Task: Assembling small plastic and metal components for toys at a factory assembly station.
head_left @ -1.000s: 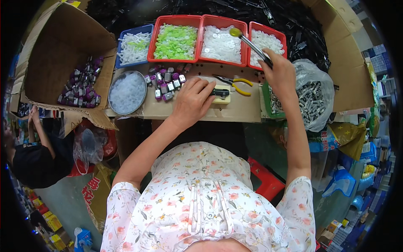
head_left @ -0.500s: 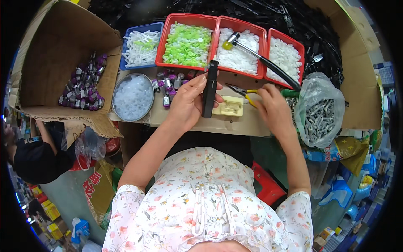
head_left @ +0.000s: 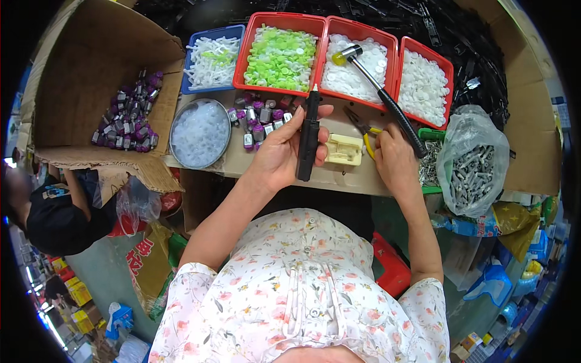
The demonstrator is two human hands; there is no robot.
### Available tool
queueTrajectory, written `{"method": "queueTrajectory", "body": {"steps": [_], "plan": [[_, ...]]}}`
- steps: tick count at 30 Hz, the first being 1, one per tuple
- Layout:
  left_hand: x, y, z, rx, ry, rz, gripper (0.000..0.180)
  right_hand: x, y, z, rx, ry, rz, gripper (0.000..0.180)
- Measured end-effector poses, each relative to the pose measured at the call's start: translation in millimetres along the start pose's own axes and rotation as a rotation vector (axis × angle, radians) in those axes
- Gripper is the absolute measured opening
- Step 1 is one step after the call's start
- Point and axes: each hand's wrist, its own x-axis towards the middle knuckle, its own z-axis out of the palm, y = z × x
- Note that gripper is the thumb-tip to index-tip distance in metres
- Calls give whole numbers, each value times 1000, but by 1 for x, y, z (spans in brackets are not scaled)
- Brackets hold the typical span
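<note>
In my left hand [head_left: 281,148] is a long black plastic part [head_left: 308,142], held upright between thumb and fingers, with a pale pointed tip at its upper end. My right hand [head_left: 394,158] is closed at the yellow handles of a pair of pliers [head_left: 370,144], whose jaws point away and to the left. Its fingers partly cover the handles. Between the hands lies a cream-coloured moulded block [head_left: 344,150] with a recess. A hammer [head_left: 381,91] with a black grip and yellow face rests across the red bins, its grip end close to my right hand.
Behind stand a blue bin [head_left: 192,81] of white pieces and red bins [head_left: 242,63] of green and white caps. Purple-and-metal parts [head_left: 258,118], a round dish [head_left: 200,134] and a cardboard box [head_left: 66,91] are left. A bag of metal pieces [head_left: 475,175] sits right. Someone is at far left.
The black part has turned in my left hand, and its pale tip now shows. My right hand has closed in on the pliers' handles, and the pliers have swung slightly, jaws pointing farther away.
</note>
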Motion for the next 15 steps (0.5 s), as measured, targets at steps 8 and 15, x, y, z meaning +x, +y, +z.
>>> {"method": "queueTrajectory", "body": {"steps": [8,15], "plan": [[-7,-5,0,-75,69,14,49,-5,-10,-5,63,53,-77,26],[-13,-7,1,-54,92,36,50,12,-15,5,-31,104,-75,22]]}}
